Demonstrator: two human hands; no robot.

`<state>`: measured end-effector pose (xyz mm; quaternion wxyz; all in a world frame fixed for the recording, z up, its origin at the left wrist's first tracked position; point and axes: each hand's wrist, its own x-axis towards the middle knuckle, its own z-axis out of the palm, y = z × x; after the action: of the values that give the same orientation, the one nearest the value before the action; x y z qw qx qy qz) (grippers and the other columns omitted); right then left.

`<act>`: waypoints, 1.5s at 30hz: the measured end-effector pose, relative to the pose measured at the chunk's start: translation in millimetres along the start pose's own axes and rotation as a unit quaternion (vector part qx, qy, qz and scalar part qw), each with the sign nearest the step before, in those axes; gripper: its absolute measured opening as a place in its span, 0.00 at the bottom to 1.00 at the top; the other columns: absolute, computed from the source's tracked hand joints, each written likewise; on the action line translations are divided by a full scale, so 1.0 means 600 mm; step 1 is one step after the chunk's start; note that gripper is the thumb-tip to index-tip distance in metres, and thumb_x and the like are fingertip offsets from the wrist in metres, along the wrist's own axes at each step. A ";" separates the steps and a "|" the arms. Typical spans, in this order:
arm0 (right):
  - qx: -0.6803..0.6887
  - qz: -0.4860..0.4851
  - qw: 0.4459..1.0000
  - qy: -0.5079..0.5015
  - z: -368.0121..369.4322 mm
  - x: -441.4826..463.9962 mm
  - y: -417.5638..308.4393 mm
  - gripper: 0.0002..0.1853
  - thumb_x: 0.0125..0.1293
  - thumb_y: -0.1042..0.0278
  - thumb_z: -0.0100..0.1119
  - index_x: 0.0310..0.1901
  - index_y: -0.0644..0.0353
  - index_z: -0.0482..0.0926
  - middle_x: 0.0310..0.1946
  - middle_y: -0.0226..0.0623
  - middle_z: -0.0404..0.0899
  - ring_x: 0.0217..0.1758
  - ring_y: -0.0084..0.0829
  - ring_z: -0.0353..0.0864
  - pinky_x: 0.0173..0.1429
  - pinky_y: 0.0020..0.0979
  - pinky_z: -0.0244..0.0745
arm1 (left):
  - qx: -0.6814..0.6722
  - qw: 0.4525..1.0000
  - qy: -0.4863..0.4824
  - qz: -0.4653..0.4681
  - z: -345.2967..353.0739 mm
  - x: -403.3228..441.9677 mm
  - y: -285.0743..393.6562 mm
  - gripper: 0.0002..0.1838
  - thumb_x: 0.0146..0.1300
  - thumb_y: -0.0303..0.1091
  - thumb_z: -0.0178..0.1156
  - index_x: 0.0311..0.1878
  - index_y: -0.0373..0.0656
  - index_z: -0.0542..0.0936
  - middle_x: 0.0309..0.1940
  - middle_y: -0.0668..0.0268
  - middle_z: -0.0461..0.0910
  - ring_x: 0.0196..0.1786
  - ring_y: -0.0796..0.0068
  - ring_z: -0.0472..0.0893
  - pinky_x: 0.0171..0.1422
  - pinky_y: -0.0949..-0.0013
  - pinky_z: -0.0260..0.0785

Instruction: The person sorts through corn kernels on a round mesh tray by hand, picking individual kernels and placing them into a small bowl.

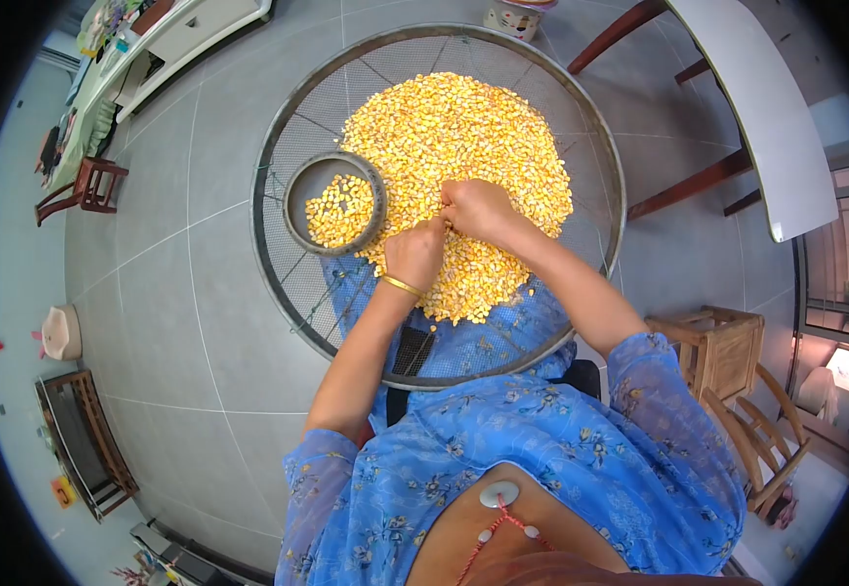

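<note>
A round mesh sieve [292,137] with a dark rim lies across my lap. Yellow corn kernels [454,117] are heaped over much of its mesh. A small dark bowl [299,186] with some kernels in it sits at the sieve's left side. My left hand [414,256], with a gold bangle at the wrist, is closed over the heap just right of the bowl. My right hand [480,211] is closed too, its fingertips meeting those of my left hand. Whatever is between the fingers is too small or hidden to name.
A white table [756,107] with dark red legs stands at the right, above a wooden chair [717,356]. A small red-brown stool [97,186] and a white cabinet [200,39] are at the upper left. A patterned bucket [514,20] stands beyond the sieve.
</note>
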<state>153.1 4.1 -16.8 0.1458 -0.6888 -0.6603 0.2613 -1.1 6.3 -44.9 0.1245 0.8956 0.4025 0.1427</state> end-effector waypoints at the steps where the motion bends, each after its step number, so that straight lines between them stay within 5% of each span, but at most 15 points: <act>1: -0.014 -0.003 1.000 0.002 0.002 0.000 0.000 0.08 0.53 0.65 0.57 0.31 0.60 0.79 0.29 0.46 0.81 0.36 0.46 0.81 0.39 0.44 0.74 | 0.008 1.000 -0.005 -0.002 -0.003 0.001 0.002 0.07 0.58 0.34 0.55 0.28 0.44 0.72 0.19 0.58 0.78 0.22 0.58 0.79 0.25 0.57 0.70; 12: 0.006 0.022 1.000 -0.005 -0.004 0.000 -0.004 0.08 0.54 0.63 0.60 0.32 0.56 0.78 0.29 0.41 0.81 0.35 0.41 0.80 0.38 0.41 0.73 | 0.006 1.000 -0.017 -0.018 -0.022 -0.001 -0.005 0.07 0.56 0.32 0.57 0.32 0.41 0.70 0.17 0.56 0.76 0.22 0.58 0.78 0.26 0.58 0.68; 15: 0.060 0.026 0.998 0.014 -0.012 0.003 0.004 0.07 0.53 0.64 0.59 0.31 0.56 0.79 0.29 0.40 0.81 0.35 0.39 0.81 0.39 0.39 0.74 | -0.167 0.984 -0.028 -0.055 -0.059 0.009 -0.010 0.06 0.59 0.33 0.57 0.32 0.42 0.73 0.17 0.65 0.75 0.18 0.68 0.76 0.20 0.67 0.65; 17: 0.080 0.018 0.996 0.034 -0.013 0.008 0.014 0.06 0.53 0.64 0.59 0.31 0.55 0.80 0.29 0.38 0.81 0.35 0.38 0.80 0.39 0.38 0.74 | -0.617 0.766 -0.031 -0.175 -0.076 0.016 -0.022 0.07 0.61 0.36 0.59 0.32 0.45 0.73 0.15 0.72 0.70 0.17 0.77 0.68 0.20 0.75 0.57; 18: 0.092 0.023 0.995 0.025 -0.015 0.011 0.016 0.06 0.54 0.63 0.59 0.30 0.55 0.79 0.28 0.38 0.81 0.35 0.38 0.80 0.39 0.38 0.73 | -0.697 0.689 -0.042 -0.193 -0.096 0.016 -0.026 0.05 0.66 0.35 0.52 0.36 0.46 0.73 0.18 0.75 0.65 0.17 0.85 0.60 0.20 0.81 0.50; 19: 0.104 0.027 0.994 0.017 -0.015 0.014 0.017 0.06 0.54 0.63 0.59 0.29 0.56 0.79 0.28 0.38 0.81 0.35 0.38 0.80 0.40 0.38 0.73 | -0.697 0.689 -0.041 -0.194 -0.106 0.017 -0.031 0.05 0.66 0.35 0.52 0.36 0.46 0.73 0.18 0.75 0.65 0.17 0.85 0.60 0.20 0.81 0.50; 21: 0.093 0.017 0.995 0.014 -0.013 0.011 0.014 0.07 0.55 0.63 0.59 0.30 0.56 0.79 0.28 0.38 0.80 0.35 0.39 0.80 0.40 0.39 0.73 | -0.878 0.456 0.001 -0.149 -0.118 0.018 -0.043 0.06 0.68 0.35 0.48 0.36 0.44 0.71 0.20 0.73 0.64 0.18 0.83 0.60 0.21 0.79 0.52; 22: 0.081 0.008 0.997 0.012 -0.011 0.008 0.011 0.08 0.55 0.63 0.60 0.31 0.57 0.79 0.28 0.39 0.80 0.35 0.39 0.80 0.40 0.39 0.73 | -0.914 0.390 -0.004 -0.110 -0.114 0.017 -0.055 0.07 0.69 0.34 0.45 0.37 0.43 0.69 0.22 0.71 0.63 0.20 0.81 0.60 0.22 0.77 0.54; 26: 0.039 0.014 0.999 0.035 0.014 0.004 0.001 0.09 0.56 0.62 0.60 0.33 0.57 0.78 0.26 0.41 0.80 0.33 0.40 0.80 0.38 0.39 0.73 | -0.957 0.286 0.002 -0.056 -0.117 0.016 -0.067 0.06 0.69 0.32 0.43 0.38 0.42 0.69 0.22 0.68 0.64 0.21 0.78 0.62 0.24 0.75 0.55; 35: 0.046 -0.026 0.996 0.073 0.014 0.009 0.003 0.09 0.59 0.63 0.57 0.28 0.61 0.74 0.20 0.42 0.77 0.24 0.42 0.77 0.31 0.39 0.71 | -0.953 0.289 0.030 -0.081 -0.115 0.010 -0.083 0.07 0.67 0.31 0.44 0.41 0.41 0.72 0.21 0.68 0.64 0.20 0.78 0.62 0.22 0.76 0.55; 37: 0.355 0.116 0.928 -0.006 -0.036 0.015 -0.012 0.08 0.60 0.65 0.56 0.27 0.58 0.74 0.18 0.33 0.75 0.18 0.29 0.71 0.22 0.30 0.65 | -0.947 0.307 0.035 -0.086 -0.121 0.012 -0.081 0.08 0.68 0.32 0.44 0.42 0.41 0.72 0.22 0.69 0.65 0.21 0.78 0.62 0.23 0.76 0.55; 38: 0.570 0.119 0.811 -0.059 -0.057 0.015 0.013 0.07 0.62 0.65 0.55 0.29 0.57 0.75 0.20 0.28 0.72 0.17 0.18 0.64 0.17 0.22 0.55 | -0.940 0.327 0.037 -0.093 -0.124 0.012 -0.077 0.09 0.69 0.33 0.44 0.43 0.41 0.73 0.22 0.69 0.66 0.21 0.78 0.63 0.23 0.76 0.54; 39: 0.568 0.120 0.812 -0.060 -0.071 0.015 0.021 0.07 0.62 0.65 0.55 0.29 0.57 0.75 0.20 0.28 0.72 0.17 0.18 0.64 0.17 0.22 0.55 | -0.940 0.326 0.038 -0.093 -0.125 0.012 -0.073 0.09 0.69 0.33 0.44 0.43 0.41 0.73 0.22 0.69 0.66 0.21 0.78 0.63 0.23 0.76 0.54; 41: 0.764 0.003 0.643 -0.039 -0.089 0.013 0.033 0.06 0.62 0.65 0.54 0.33 0.58 0.74 0.22 0.30 0.71 0.17 0.16 0.62 0.16 0.18 0.50 | -0.893 0.423 0.051 -0.143 -0.126 0.015 -0.060 0.09 0.68 0.34 0.46 0.42 0.41 0.73 0.23 0.69 0.68 0.23 0.79 0.65 0.23 0.77 0.56; 45: 0.692 0.066 0.718 -0.018 -0.100 -0.010 0.021 0.08 0.66 0.63 0.50 0.34 0.58 0.72 0.25 0.29 0.70 0.17 0.17 0.61 0.18 0.19 0.55 | -0.798 0.564 0.042 -0.208 -0.120 0.019 -0.028 0.05 0.65 0.30 0.50 0.39 0.42 0.74 0.21 0.72 0.69 0.22 0.83 0.66 0.24 0.79 0.55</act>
<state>196.6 6.0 26.6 0.5522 -0.4326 -0.2506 0.6672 -30.8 33.4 18.3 0.7977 0.3158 0.3049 0.4134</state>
